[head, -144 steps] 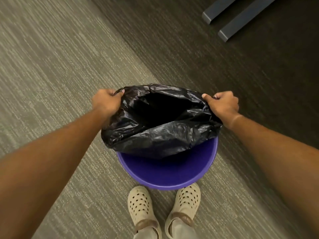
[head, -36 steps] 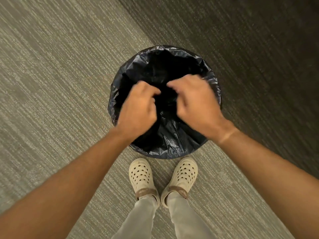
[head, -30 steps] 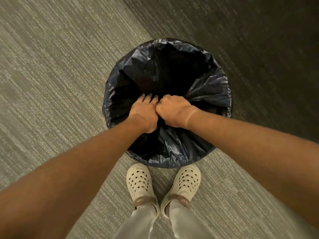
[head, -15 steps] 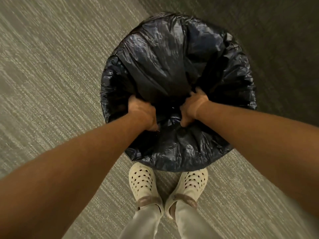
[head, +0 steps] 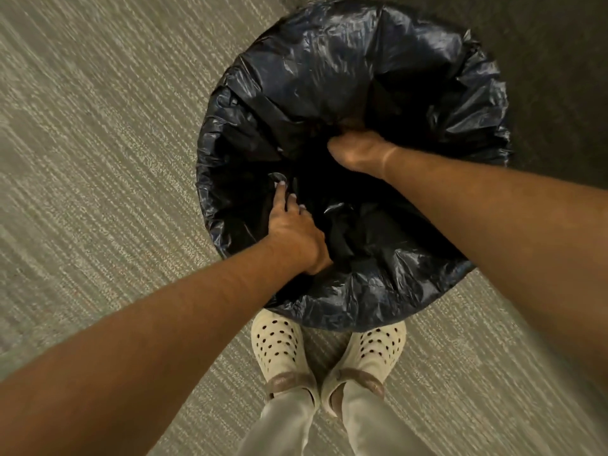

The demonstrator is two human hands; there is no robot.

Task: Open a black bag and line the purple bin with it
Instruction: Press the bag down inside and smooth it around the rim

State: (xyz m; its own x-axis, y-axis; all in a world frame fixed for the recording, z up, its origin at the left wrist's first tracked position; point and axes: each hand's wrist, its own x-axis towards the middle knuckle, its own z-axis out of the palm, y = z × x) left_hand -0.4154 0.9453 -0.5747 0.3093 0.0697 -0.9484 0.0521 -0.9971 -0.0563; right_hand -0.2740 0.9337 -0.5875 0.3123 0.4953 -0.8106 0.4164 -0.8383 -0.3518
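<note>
**Ana:** Fingers (head: 282, 195) of the left hand (head: 292, 232) were spread loosely and pressed against the near inner wall of the black bag (head: 329, 60), gripping nothing. And the other hand?

**Ben:** Its fingers were buried in the plastic, so I couldn't tell whether the right hand (head: 357, 151) was pinching the film or only pushing it down.

**Ana:** Where did the bag sit?

**Ben:** In the bin, its mouth folded over the rim all round and draped down the outside; no purple showed anywhere, so the bin itself was hidden.

**Ana:** So nearly done?

**Ben:** I judged so. Opening and fitting looked finished; what remained was pressing the slack into the bottom and pulling both hands out. Beyond it, the cream clogs (head: 276, 350) touched the bag's near edge on the carpet (head: 98, 159).
</note>
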